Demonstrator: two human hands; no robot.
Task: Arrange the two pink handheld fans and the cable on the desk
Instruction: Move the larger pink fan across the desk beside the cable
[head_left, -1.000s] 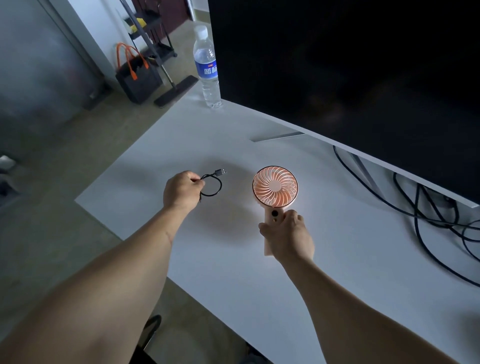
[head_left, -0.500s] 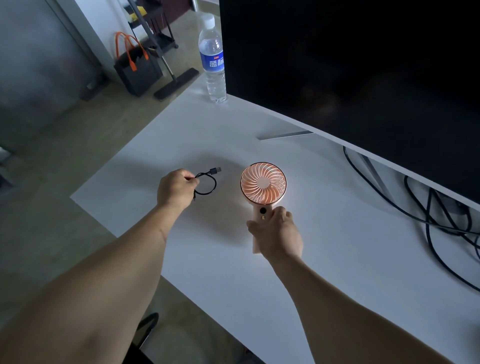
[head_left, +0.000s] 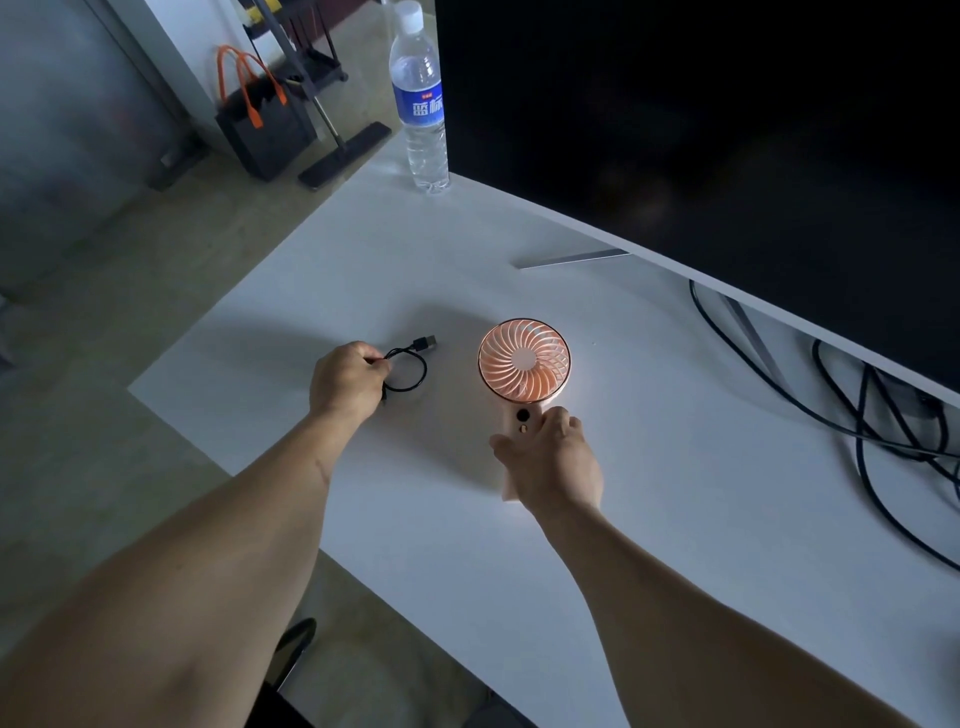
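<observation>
One pink handheld fan (head_left: 523, 361) lies flat on the white desk (head_left: 675, 493), round head pointing away from me. My right hand (head_left: 551, 462) grips its handle, covering most of it. A short black cable (head_left: 410, 366) forms a small loop to the left of the fan, its USB plug resting on the desk. My left hand (head_left: 347, 382) is closed on the near end of that cable. I see only one fan.
A large dark monitor (head_left: 727, 145) fills the back right, its stand foot (head_left: 571, 258) behind the fan. A water bottle (head_left: 420, 98) stands at the far desk corner. Black cords (head_left: 857, 426) trail on the right. The desk's left edge drops to the floor.
Both hands keep their grips on the cable and fan, shifted a little left in the frame as the view moved. The fan looks lower on the desk.
</observation>
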